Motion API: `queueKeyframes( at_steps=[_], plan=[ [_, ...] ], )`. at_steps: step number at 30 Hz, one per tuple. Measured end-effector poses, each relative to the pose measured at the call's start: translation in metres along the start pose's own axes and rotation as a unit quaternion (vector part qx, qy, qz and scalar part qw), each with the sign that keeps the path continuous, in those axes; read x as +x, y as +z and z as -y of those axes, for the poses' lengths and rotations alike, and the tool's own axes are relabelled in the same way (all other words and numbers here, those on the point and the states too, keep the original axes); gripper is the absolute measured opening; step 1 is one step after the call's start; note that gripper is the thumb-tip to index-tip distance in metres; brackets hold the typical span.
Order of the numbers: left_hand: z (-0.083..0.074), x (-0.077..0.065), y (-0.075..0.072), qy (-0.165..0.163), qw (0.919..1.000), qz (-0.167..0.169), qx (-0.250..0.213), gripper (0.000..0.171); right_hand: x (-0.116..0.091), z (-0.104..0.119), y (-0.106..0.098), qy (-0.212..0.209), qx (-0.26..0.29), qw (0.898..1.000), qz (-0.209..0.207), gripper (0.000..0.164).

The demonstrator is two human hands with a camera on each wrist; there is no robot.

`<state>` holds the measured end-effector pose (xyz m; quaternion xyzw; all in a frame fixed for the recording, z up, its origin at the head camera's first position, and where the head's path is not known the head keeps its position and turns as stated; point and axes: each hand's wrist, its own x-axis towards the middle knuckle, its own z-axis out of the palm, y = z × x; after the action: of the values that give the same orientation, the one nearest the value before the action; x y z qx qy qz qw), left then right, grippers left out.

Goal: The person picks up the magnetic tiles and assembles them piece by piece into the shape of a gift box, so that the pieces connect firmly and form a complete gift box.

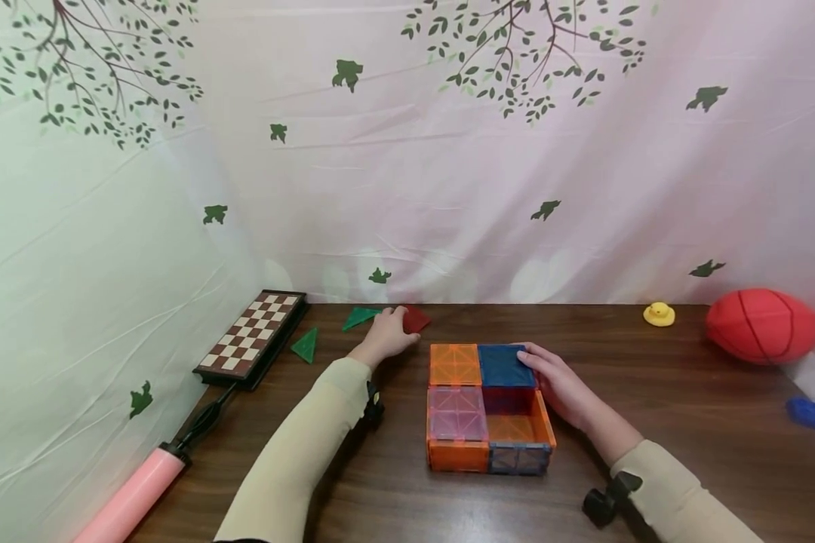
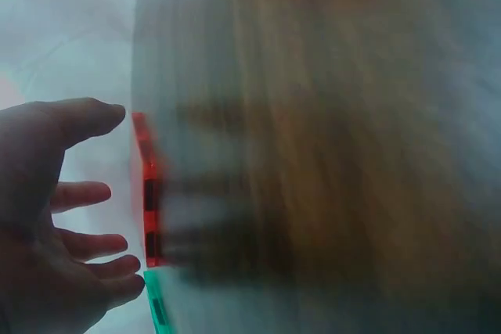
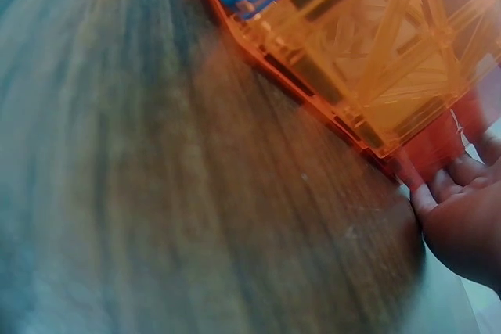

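A low box of translucent magnetic tiles [image 1: 456, 455] sits on the table, with orange, purple and dark blue squares over its top and one front-right section uncovered. My right hand [image 1: 555, 381] holds its far right corner, thumb on the dark blue tile [image 1: 505, 367] and the other fingers down along the side. Behind and left of the box, my left hand [image 1: 390, 333] reaches beside a red tile [image 1: 417, 320]. In the left wrist view its thumb and fingers are spread apart, with the red tile [image 2: 150, 209] just beyond the fingertips and nothing between them.
Two green triangular tiles [image 1: 306, 345] lie left of my left hand. Further left are a checkered board [image 1: 251, 335] and a pink pump [image 1: 136, 494]. A yellow duck [image 1: 659, 314], a red ball [image 1: 762, 326] and a blue object [image 1: 808, 413] sit to the right. A fabric backdrop [image 1: 407, 188] borders the table.
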<state>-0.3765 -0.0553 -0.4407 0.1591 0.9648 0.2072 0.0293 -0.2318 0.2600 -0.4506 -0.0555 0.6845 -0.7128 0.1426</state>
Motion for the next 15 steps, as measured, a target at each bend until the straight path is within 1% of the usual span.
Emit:
queueKeyframes(
  at_steps=[3, 6, 8, 10, 15],
  plan=[
    [-0.0033, 0.0057, 0.0007, 0.003, 0.9994, -0.002, 0.034, 0.061, 0.0006, 0.0002, 0.0003, 0.001, -0.003, 1.0, -0.003, 0.051],
    [-0.0044, 0.0074, 0.0, -0.004, 0.9988, -0.004, 0.049, 0.057, 0.0008, 0.0009, 0.0, 0.004, -0.009, 1.0, -0.007, 0.055],
    [-0.0035, 0.0072, 0.0, -0.01, 0.9989, -0.006, 0.045, 0.057, 0.0007, 0.001, -0.0004, 0.007, -0.011, 1.0, -0.007, 0.057],
    [-0.0016, 0.0067, 0.0001, -0.014, 0.9993, -0.01, 0.033, 0.06, 0.0005, 0.0008, -0.0005, 0.009, -0.011, 1.0, -0.007, 0.059],
    [-0.0003, 0.0051, -0.0023, -0.011, 0.9995, -0.025, -0.013, 0.07, -0.0009, -0.0004, -0.0014, 0.017, -0.01, 1.0, -0.011, 0.063]
  ],
)
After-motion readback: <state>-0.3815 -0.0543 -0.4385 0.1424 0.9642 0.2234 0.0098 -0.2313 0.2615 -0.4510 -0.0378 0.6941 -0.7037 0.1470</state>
